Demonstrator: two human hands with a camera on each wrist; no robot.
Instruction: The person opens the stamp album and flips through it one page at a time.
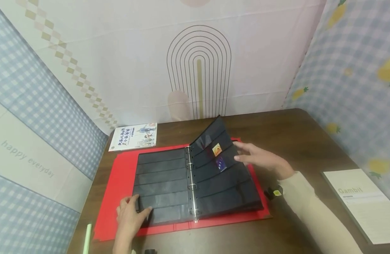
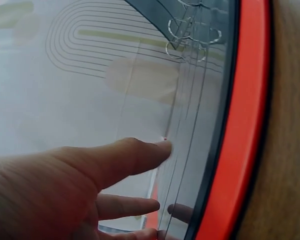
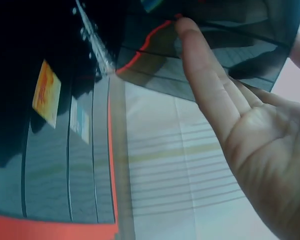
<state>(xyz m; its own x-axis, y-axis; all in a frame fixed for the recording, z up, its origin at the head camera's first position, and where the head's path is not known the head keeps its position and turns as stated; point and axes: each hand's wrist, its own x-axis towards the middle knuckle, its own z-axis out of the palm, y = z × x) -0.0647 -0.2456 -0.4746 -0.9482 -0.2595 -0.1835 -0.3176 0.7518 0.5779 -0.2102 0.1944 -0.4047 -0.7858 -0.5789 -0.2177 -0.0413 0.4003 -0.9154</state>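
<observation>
A red ring binder (image 1: 119, 190) lies open on the brown table, filled with black pocket pages (image 1: 161, 183). My left hand (image 1: 129, 213) rests flat on the lower left page, fingers straight (image 2: 135, 155). My right hand (image 1: 261, 157) holds up a raised black page (image 1: 214, 141) with straight fingers behind its edge (image 3: 195, 55). An orange stamp (image 1: 217, 150) and a blue stamp (image 1: 221, 163) sit in the right-hand pockets; the orange stamp (image 3: 46, 92) also shows in the right wrist view. Metal rings (image 1: 192, 185) run down the spine.
A booklet with blue print (image 1: 133, 136) lies at the back left of the table. A white "Gambit" sheet (image 1: 364, 203) lies at the right edge. A pale green pen (image 1: 87, 240) lies near the front left. Patterned cloth walls surround the table.
</observation>
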